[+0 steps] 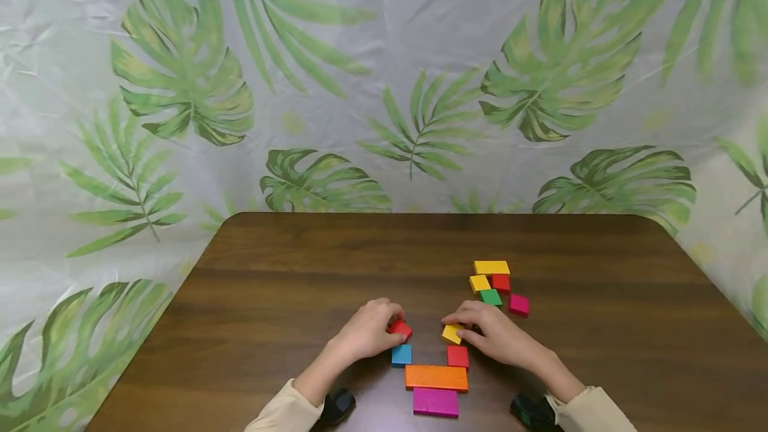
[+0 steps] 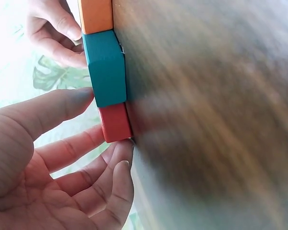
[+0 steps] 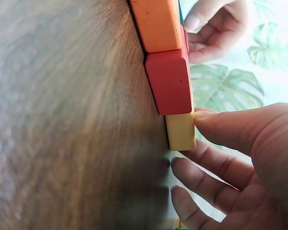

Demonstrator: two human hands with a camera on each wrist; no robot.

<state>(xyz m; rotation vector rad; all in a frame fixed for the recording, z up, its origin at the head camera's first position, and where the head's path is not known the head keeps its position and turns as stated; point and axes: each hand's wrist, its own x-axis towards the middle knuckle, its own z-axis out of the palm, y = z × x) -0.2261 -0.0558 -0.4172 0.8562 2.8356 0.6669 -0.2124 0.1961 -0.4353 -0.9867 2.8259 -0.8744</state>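
In the head view my left hand [image 1: 367, 329] holds a small red block [image 1: 400, 330] between thumb and fingers, low on the table. Just nearer lies a blue block [image 1: 401, 356]; in the left wrist view the red one adjoins it. My right hand [image 1: 497, 333] pinches a small yellow block [image 1: 451, 334], with another red block [image 1: 457, 357] directly on its near side. The right wrist view has thumb and fingers at the yellow block's edges. A long orange block [image 1: 437, 377] runs below the blue and red ones, and a magenta block [image 1: 435, 403] lies below that.
Beyond my right hand sits a loose group: a long yellow block [image 1: 491, 267], a small yellow block [image 1: 479, 284], a red block [image 1: 501, 283], a green block [image 1: 491, 297] and a pink block [image 1: 519, 305]. The dark wooden table [image 1: 288, 265] ends at a leaf-patterned curtain [image 1: 420, 52].
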